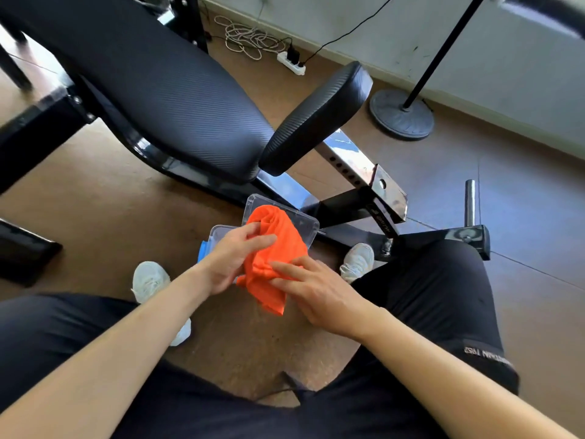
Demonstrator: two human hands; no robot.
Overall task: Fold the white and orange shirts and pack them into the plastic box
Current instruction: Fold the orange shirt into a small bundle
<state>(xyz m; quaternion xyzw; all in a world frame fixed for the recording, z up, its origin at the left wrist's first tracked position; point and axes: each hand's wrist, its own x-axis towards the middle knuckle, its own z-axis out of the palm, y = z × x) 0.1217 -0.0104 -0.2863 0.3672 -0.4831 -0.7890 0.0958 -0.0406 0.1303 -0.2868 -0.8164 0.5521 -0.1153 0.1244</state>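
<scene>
Holding the bunched orange shirt (273, 251) over the box (286, 217), both hands' fingers (262, 240) are gripping it; no white shirt is showing.

Tight gap above the clear plastic box (311, 224)

The bunched orange shirt (275, 255) covers its opening; the black padded weight bench (177, 99) and its steel frame (357, 185) block the far side, while bare brown floor (104, 223) lies open leftward.

A: What carries everything?
B: The brown floor (104, 198). A clear plastic box (304, 221) sits on it, just beyond the left hand (232, 259).
A: What else?
B: A black weight bench (177, 99) farther out, a round stand base (400, 114) and a white power strip (291, 63).
</scene>
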